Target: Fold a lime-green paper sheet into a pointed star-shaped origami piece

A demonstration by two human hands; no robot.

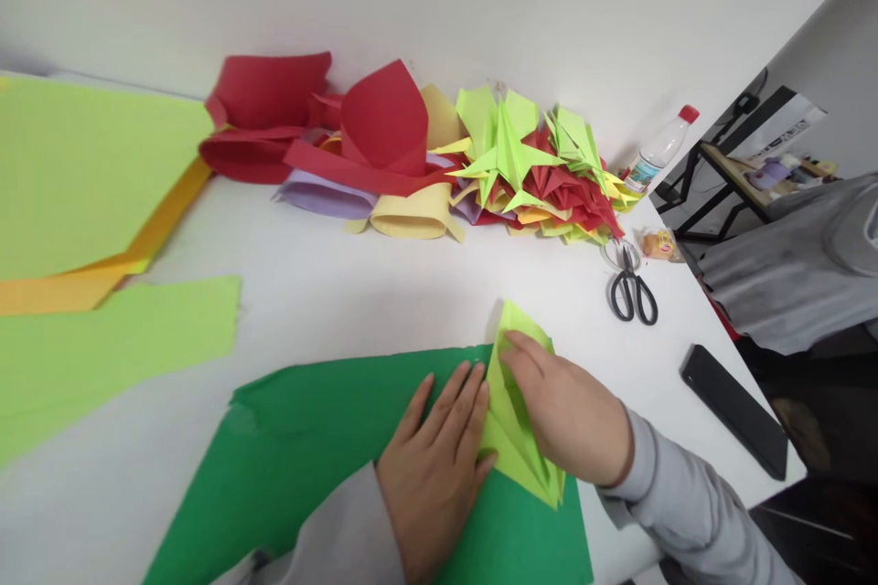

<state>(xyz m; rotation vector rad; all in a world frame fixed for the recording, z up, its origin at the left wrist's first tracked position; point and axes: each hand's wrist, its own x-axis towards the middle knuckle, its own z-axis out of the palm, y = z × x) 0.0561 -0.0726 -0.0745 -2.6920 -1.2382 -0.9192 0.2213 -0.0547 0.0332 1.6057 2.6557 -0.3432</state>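
A folded yellow-green paper point(508, 443) lies over the right part of a large dark green sheet point(308, 439). My left hand point(435, 462) rests flat on the green sheet with its fingers stretched out, its fingertips at the left edge of the folded paper. Across the upper right of that paper lies my right hand point(572, 416), fingers close together and bent onto a raised flap. Its thumb is hidden. Creases run along the paper, and its lower end comes to a narrow, layered point.
Behind stand red paper rolls point(384, 123) and folded paper stars point(508, 151). To the right are a plastic bottle point(662, 151), black-handled scissors point(631, 288), a small wrapped snack point(658, 244) and a black phone-like object point(733, 407). Large yellow-green sheets point(89, 183) lie left.
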